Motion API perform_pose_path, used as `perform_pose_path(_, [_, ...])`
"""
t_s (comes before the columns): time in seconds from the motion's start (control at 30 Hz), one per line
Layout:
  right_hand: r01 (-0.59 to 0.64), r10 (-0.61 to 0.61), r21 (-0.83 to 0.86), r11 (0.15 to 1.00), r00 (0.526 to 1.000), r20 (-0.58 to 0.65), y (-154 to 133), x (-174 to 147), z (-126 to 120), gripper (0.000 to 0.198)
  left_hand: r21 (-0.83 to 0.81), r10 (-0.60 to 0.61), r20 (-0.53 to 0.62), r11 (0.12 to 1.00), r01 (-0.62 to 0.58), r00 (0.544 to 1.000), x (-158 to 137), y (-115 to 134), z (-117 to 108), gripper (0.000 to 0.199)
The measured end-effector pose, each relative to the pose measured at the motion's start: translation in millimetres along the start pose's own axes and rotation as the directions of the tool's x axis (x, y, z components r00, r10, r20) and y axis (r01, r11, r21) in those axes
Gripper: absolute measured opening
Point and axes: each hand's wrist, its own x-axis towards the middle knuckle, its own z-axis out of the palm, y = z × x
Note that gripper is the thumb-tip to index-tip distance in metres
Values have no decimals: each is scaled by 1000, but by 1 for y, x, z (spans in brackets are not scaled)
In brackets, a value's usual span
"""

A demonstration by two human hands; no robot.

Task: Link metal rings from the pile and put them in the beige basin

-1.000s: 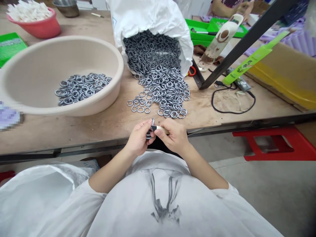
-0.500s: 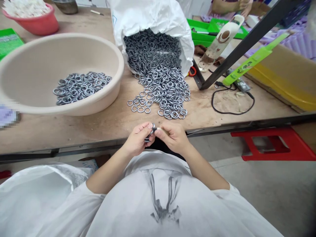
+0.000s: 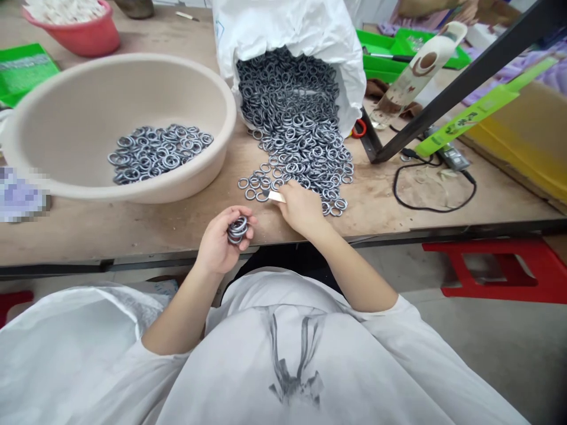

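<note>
Several grey metal rings [image 3: 237,229] lie in the curled fingers of my left hand [image 3: 221,243], just over the table's front edge. My right hand [image 3: 303,208] is closed around a short white stick with a dark tip [image 3: 277,196]; what kind of tool it is, I cannot tell. That tip points left, at the near edge of a heap of loose rings [image 3: 305,147]. The heap spills from the mouth of a white sack [image 3: 287,26] lying on its side. To the left, a big beige basin [image 3: 186,192] has more rings on its bottom.
A red bowl [image 3: 95,38] of white pieces and a green tray [image 3: 26,74] stand at back left. A dark metal bar [image 3: 425,112] slants across the right side, near a black cable [image 3: 394,189] and a lime-green strip [image 3: 472,115]. Another person's arm [image 3: 416,7] shows at the back.
My hands have come apart. The right hand moved forward to the ring heap with the white stick; the left drew left, its palm turned up with the rings. The view shifted slightly.
</note>
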Motion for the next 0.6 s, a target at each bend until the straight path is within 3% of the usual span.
perform_pose_path(0.07, [31,-33,237,971,999,5,4,-6,-4,18,44,12,-10,999,-12,1000,2,-4,2,30])
perform_pose_path(0.17, [66,-125,631,773,991,49,6,-20,-11,25,231,124,21,965,-125,992,6,-14,6,37])
perform_pose_path(0.23, [51,-147,753,656,987,61,3,-30,-13,27,405,227,90,881,-244,970,7,-21,9,36])
perform_pose_path(0.33, [34,-107,811,584,994,35,-5,-42,-10,26,515,292,185,785,-345,939,6,-29,13,38])
perform_pose_path(0.47, [118,-78,824,554,993,-90,-10,-51,-2,33,290,130,148,942,-169,980,2,-33,22,41])
perform_pose_path(0.6, [116,4,845,522,990,-138,-6,-52,2,42,114,-25,177,993,5,984,-4,-30,31,41])
